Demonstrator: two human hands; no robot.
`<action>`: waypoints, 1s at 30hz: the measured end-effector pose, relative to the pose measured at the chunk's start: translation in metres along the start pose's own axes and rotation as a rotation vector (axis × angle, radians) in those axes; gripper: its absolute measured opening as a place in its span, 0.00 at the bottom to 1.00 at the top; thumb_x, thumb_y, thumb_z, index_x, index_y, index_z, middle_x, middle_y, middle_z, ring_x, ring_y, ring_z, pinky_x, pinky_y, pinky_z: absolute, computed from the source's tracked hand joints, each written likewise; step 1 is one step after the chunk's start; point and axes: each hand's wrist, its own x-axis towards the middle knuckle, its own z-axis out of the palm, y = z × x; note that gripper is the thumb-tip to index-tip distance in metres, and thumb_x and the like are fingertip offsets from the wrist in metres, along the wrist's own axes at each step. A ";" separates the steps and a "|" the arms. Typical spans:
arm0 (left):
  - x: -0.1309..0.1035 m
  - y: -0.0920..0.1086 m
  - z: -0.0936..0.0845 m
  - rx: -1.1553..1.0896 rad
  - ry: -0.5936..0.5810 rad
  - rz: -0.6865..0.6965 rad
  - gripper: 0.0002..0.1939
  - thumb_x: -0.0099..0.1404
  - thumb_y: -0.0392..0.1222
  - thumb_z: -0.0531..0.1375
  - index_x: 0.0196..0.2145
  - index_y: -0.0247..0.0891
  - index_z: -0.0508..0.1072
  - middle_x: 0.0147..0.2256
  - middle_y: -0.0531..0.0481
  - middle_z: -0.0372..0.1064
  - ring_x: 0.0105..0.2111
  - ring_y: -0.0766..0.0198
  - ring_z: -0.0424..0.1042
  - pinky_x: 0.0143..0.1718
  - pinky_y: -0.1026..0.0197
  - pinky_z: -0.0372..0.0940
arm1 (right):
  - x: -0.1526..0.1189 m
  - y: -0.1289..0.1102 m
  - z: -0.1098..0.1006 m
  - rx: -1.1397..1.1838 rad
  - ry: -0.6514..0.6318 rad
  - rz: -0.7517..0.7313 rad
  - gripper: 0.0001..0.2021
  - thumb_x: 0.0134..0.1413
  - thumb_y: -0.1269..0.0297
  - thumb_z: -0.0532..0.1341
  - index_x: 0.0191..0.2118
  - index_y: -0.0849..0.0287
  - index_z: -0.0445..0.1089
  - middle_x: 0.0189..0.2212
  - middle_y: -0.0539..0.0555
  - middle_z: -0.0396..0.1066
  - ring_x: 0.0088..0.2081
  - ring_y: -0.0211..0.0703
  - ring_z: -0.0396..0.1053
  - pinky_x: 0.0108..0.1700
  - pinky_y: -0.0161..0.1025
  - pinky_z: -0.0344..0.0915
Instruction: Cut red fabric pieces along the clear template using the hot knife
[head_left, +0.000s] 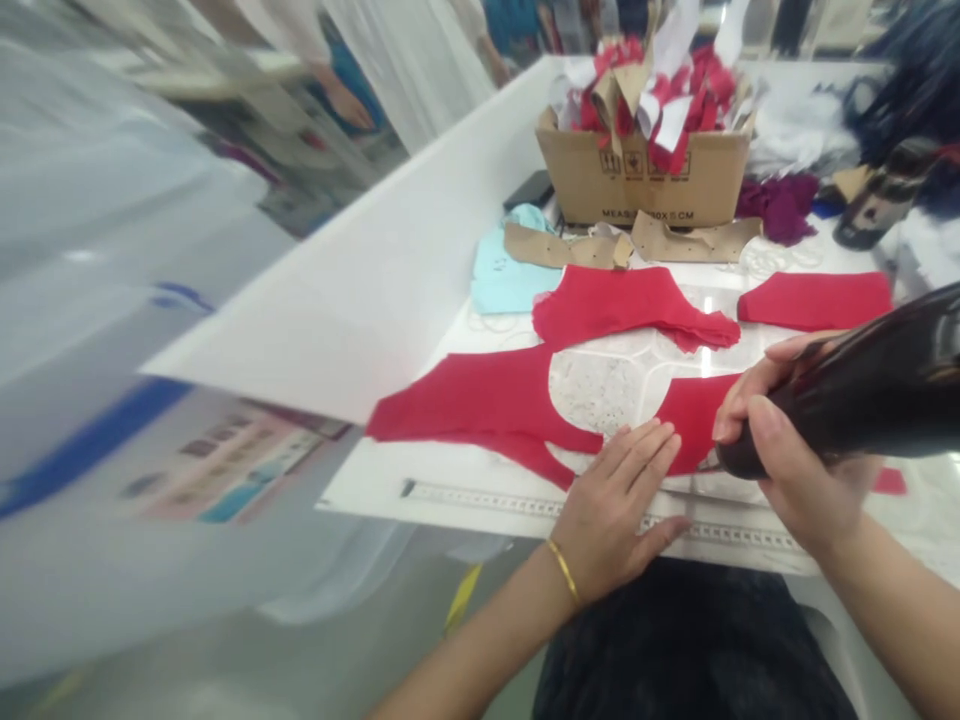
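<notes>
My left hand (611, 505) lies flat at the table's front edge, its fingers stretched over the border of the red fabric pieces. My right hand (802, 460) is curled around the narrow end of a glossy black rounded object (877, 380), which enters from the right; its kind I cannot make out. Left of my left hand a red cut fabric piece (480, 400) is spread out. Another red piece (694, 405) is partly hidden behind my right hand. Further back lie a red piece (630, 300) and a smaller red piece (817, 300).
A measuring tape (487, 500) runs along the front edge. Behind stands a cardboard box (645, 180) heaped with scraps, with brown strips (697, 240) and light blue fabric (502, 270) before it. A white panel (337, 280) borders the left; a dark bottle (885, 195) stands at right.
</notes>
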 end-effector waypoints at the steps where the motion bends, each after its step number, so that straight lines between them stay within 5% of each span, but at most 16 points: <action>1: 0.002 -0.003 0.000 -0.006 -0.023 0.023 0.32 0.76 0.55 0.50 0.64 0.24 0.60 0.60 0.33 0.64 0.65 0.50 0.60 0.66 0.47 0.59 | 0.000 0.001 0.002 0.010 -0.009 -0.013 0.13 0.59 0.60 0.65 0.47 0.56 0.66 0.28 0.50 0.65 0.26 0.40 0.68 0.31 0.42 0.71; 6: 0.006 -0.014 0.003 0.004 -0.115 0.093 0.36 0.76 0.62 0.46 0.63 0.24 0.61 0.62 0.33 0.62 0.65 0.49 0.59 0.66 0.44 0.57 | -0.002 0.004 0.007 0.031 -0.034 -0.064 0.10 0.60 0.62 0.63 0.46 0.56 0.66 0.28 0.50 0.64 0.26 0.40 0.69 0.30 0.43 0.72; 14: 0.005 -0.016 0.009 0.031 -0.073 0.095 0.37 0.76 0.62 0.44 0.62 0.24 0.63 0.60 0.33 0.65 0.64 0.50 0.61 0.67 0.45 0.56 | -0.005 0.004 0.018 0.040 -0.045 -0.110 0.08 0.60 0.65 0.62 0.44 0.56 0.67 0.28 0.50 0.64 0.28 0.40 0.70 0.31 0.42 0.73; 19: 0.005 -0.016 0.008 0.018 -0.085 0.090 0.38 0.76 0.63 0.44 0.62 0.23 0.63 0.59 0.32 0.65 0.64 0.50 0.61 0.67 0.45 0.55 | -0.008 0.006 0.028 0.070 0.075 -0.065 0.08 0.59 0.64 0.62 0.44 0.55 0.67 0.26 0.49 0.63 0.25 0.39 0.67 0.32 0.42 0.72; 30: 0.030 -0.018 0.014 -0.075 -0.180 0.184 0.42 0.74 0.67 0.45 0.64 0.24 0.61 0.65 0.37 0.59 0.67 0.51 0.57 0.70 0.49 0.49 | 0.003 -0.006 -0.006 0.225 0.082 0.007 0.12 0.55 0.72 0.65 0.44 0.56 0.65 0.27 0.48 0.65 0.25 0.38 0.68 0.28 0.39 0.70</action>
